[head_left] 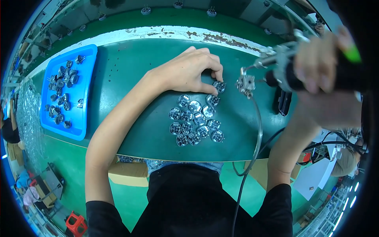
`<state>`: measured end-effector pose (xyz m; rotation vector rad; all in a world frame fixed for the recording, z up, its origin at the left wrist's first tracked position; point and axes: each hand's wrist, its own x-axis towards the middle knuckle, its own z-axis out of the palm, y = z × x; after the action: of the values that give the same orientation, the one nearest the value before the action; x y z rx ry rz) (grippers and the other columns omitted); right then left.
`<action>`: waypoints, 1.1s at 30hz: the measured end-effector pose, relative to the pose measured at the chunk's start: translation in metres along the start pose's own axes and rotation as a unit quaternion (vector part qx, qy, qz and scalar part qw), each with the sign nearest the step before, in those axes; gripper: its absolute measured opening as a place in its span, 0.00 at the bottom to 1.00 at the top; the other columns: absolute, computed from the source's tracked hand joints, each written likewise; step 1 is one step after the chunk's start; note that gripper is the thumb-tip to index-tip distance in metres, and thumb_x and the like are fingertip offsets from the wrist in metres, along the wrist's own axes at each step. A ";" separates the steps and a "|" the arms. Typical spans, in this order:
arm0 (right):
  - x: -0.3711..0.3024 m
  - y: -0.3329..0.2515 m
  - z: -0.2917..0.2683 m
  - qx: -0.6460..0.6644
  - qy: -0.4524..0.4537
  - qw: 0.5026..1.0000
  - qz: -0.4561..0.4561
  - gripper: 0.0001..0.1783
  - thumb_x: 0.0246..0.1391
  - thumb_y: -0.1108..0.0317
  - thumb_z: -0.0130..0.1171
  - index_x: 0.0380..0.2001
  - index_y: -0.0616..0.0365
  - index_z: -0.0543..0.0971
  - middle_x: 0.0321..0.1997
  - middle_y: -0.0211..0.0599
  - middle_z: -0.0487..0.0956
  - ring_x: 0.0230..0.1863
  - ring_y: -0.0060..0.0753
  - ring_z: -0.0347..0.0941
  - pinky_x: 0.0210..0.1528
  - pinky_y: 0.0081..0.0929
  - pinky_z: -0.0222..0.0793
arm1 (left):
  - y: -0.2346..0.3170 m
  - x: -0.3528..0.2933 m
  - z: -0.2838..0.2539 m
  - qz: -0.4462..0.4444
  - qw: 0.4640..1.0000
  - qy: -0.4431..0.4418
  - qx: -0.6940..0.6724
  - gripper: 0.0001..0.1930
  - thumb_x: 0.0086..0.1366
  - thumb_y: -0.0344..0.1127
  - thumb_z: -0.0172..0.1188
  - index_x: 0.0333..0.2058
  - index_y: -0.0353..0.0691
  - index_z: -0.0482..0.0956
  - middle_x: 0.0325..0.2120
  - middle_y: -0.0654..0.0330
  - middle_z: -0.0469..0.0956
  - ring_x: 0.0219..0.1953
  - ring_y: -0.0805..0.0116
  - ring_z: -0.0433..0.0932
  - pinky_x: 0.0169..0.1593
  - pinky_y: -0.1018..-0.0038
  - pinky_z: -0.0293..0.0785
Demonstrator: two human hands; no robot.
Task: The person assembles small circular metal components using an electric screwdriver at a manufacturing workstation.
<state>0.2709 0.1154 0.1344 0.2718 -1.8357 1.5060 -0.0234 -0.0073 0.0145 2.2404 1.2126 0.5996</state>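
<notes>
Smooth plastic tray (83, 89), glossy round components (186, 115), matt cloth shirt (181, 197)

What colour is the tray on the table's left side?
The tray is bright blue; it shows best in the head view.

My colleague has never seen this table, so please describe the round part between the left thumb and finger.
On the green table, silvery round parts lie grouped beside the left hand. The wanted part is topmost in this group, the only one between thumb and finger.
</notes>
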 end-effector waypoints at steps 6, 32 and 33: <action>-0.027 -0.021 -0.002 0.009 0.000 1.000 -0.006 0.60 0.48 0.08 0.49 0.52 0.61 0.71 0.26 0.26 0.72 0.23 0.22 0.71 0.29 0.23 0.68 | -0.017 -0.005 -0.049 -0.080 0.991 -0.063 -0.085 0.17 0.62 0.35 0.75 0.49 0.42 0.87 0.39 0.61 0.86 0.40 0.66 0.80 0.48 0.68 0.79; 0.044 0.009 0.057 -0.013 -0.020 0.999 -0.024 0.58 0.49 0.10 0.51 0.52 0.60 0.71 0.25 0.25 0.71 0.23 0.21 0.71 0.28 0.22 0.68 | -0.011 0.018 0.010 0.082 0.994 0.068 -0.014 0.17 0.61 0.37 0.75 0.47 0.39 0.87 0.43 0.58 0.83 0.51 0.55 0.77 0.59 0.61 0.75; 0.042 0.007 0.055 -0.014 -0.020 0.999 -0.022 0.58 0.49 0.10 0.51 0.52 0.60 0.71 0.25 0.25 0.71 0.23 0.21 0.71 0.28 0.22 0.68 | -0.007 0.019 0.013 0.087 0.994 0.052 -0.030 0.18 0.60 0.36 0.76 0.48 0.38 0.87 0.44 0.59 0.83 0.50 0.56 0.77 0.58 0.62 0.75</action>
<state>0.2148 0.0790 0.1540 0.3287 -1.8679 1.4542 -0.0107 0.0094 0.0029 2.3044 1.0399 0.8180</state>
